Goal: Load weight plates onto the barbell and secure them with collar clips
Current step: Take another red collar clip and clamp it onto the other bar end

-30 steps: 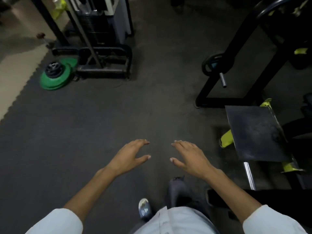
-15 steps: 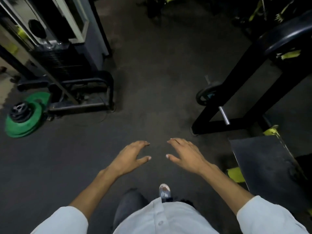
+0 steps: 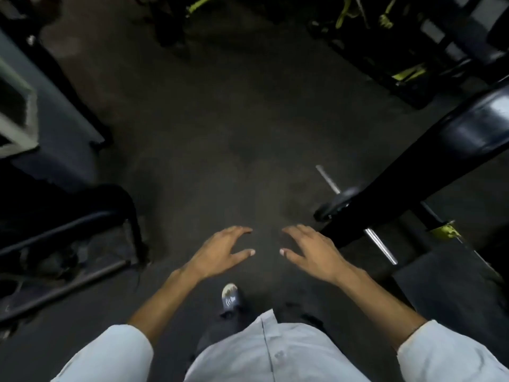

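My left hand (image 3: 220, 252) and my right hand (image 3: 311, 249) hover palm down over the dark rubber floor, fingers spread, holding nothing. To the right a chrome bar (image 3: 327, 180) runs diagonally along the floor, and its lower stretch (image 3: 381, 246) shows again past a black frame beam. A black weight plate (image 3: 337, 204) sits on that bar, partly hidden behind the beam. My right hand is a short way left of the plate and apart from it. No collar clips are visible.
A black machine frame beam (image 3: 413, 172) with a padded part crosses the right side. A weight-stack machine base (image 3: 68, 224) stands at the left. A dark platform (image 3: 454, 282) lies at lower right. More equipment with yellow-green parts (image 3: 407, 73) stands at the back. My shoe (image 3: 230, 297) steps forward.
I have walked forward: the green plates on the left have slid out of view, and the bar with the black plate has come closer. Both hands stay open in front of me.
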